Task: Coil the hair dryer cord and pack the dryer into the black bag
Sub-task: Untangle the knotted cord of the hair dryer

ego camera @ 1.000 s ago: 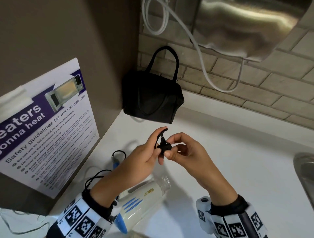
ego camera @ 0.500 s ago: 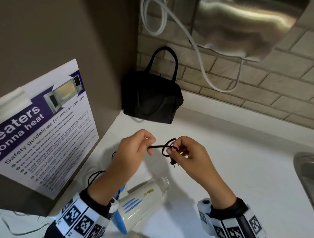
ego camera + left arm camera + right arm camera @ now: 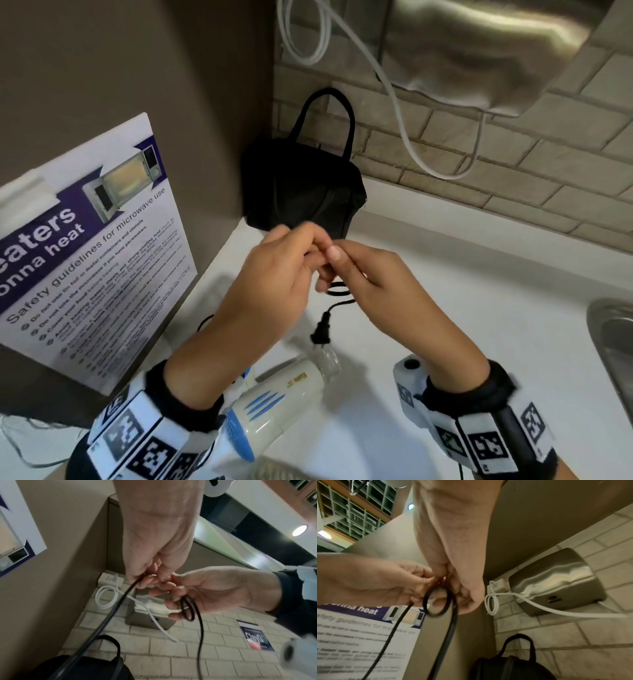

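A white hair dryer [image 3: 284, 394] with blue vents lies on the white counter [image 3: 479, 308] below my wrists. Its black cord [image 3: 339, 291] runs up to both hands. My right hand [image 3: 363, 274] holds a small loop of the cord [image 3: 436, 601], also seen in the left wrist view [image 3: 187, 608]. My left hand [image 3: 291, 253] pinches the cord [image 3: 120, 604] right beside it, fingertips touching. The black plug [image 3: 322, 330] dangles below the hands. The black bag [image 3: 301, 192] with its handle up stands in the back corner, beyond the hands.
A microwave safety poster [image 3: 92, 240] covers the brown panel at left. A steel hand dryer [image 3: 496, 51] with a white cable [image 3: 404, 123] hangs on the brick wall. A sink rim [image 3: 613, 342] shows at the right edge.
The hands came together and rose slightly toward the bag. The cord, stretched between them before, is now a small loop in my right hand, and the plug hangs lower.
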`<state>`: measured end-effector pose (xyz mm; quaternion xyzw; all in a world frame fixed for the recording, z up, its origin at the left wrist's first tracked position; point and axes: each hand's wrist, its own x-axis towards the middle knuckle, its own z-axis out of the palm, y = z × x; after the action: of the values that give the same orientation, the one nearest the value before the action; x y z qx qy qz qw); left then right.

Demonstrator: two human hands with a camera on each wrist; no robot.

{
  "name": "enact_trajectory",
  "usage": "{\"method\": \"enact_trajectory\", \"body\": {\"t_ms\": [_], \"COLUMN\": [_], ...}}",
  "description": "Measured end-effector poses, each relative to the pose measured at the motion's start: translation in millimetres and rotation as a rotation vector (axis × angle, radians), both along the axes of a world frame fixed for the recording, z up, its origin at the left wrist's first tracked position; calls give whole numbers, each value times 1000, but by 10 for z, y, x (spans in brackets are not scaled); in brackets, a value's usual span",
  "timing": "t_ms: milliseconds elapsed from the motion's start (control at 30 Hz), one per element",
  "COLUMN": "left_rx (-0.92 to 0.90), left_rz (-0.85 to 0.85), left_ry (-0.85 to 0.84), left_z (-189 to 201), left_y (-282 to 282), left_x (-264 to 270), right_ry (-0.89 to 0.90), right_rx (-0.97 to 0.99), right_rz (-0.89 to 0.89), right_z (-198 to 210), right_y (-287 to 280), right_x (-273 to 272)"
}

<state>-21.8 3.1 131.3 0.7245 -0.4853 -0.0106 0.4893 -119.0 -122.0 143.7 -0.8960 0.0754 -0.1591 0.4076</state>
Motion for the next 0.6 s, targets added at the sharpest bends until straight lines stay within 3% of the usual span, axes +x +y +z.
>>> {"method": "enact_trajectory", "body": {"t_ms": [200,467,533,600], "left_rx": [-184,-369,-316,-270], "left_rz": [150,233,199,189], "left_ry": [133,212,217,231], "left_z": [214,427,394,338], "left_y": [100,262,227,175], "left_x": [88,268,257,221], "right_ry": [24,195,230,182], "right_rx": [-112,-47,15,231], "right_rz": [56,-53,-68,-55], "right_z": [-77,-677,-700,-577], "right_y": [-79,-396,-418,-376], "right_x": [30,-20,-21,-17]}}
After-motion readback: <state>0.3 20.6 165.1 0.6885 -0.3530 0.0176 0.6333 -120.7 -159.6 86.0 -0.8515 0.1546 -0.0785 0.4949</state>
